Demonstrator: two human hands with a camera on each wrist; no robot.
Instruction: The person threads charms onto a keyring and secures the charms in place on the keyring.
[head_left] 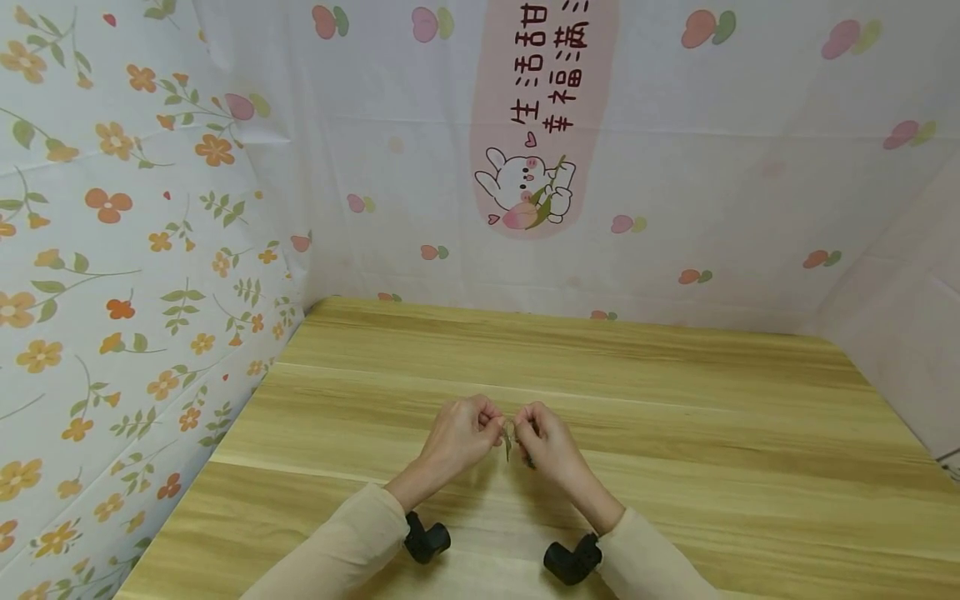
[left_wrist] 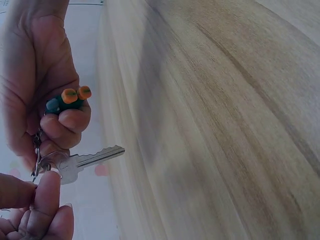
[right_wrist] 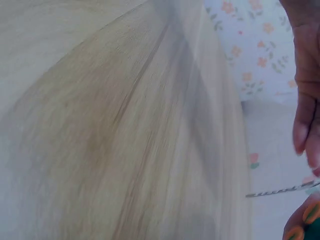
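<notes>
Two hands, both mine, meet over the middle of the wooden table [head_left: 675,433], low in the centre of the head view, with a small bunch of keys between them. My left hand [head_left: 459,436] has its fingers curled; in the left wrist view, at the upper left of the frame, they wrap round a green charm with orange tips [left_wrist: 69,98] that pokes out above my knuckles. A short chain [left_wrist: 36,150] drops from that charm to a key ring [left_wrist: 50,161] at the lower left, and a silver key [left_wrist: 87,161] sticks out sideways from the ring toward the middle of the frame, clear of the tabletop. My right hand [head_left: 546,442] comes in from the lower left corner of that same view, its fingertips [left_wrist: 46,192] pinching the ring right beside the key's head. In the right wrist view only the edge of my hand shows at the far right, with the key's blade at the lower right. Floral curtains [head_left: 112,250] hang at the left of the head view, and a pale sheet with a rabbit print [head_left: 528,187] hangs behind the table.
</notes>
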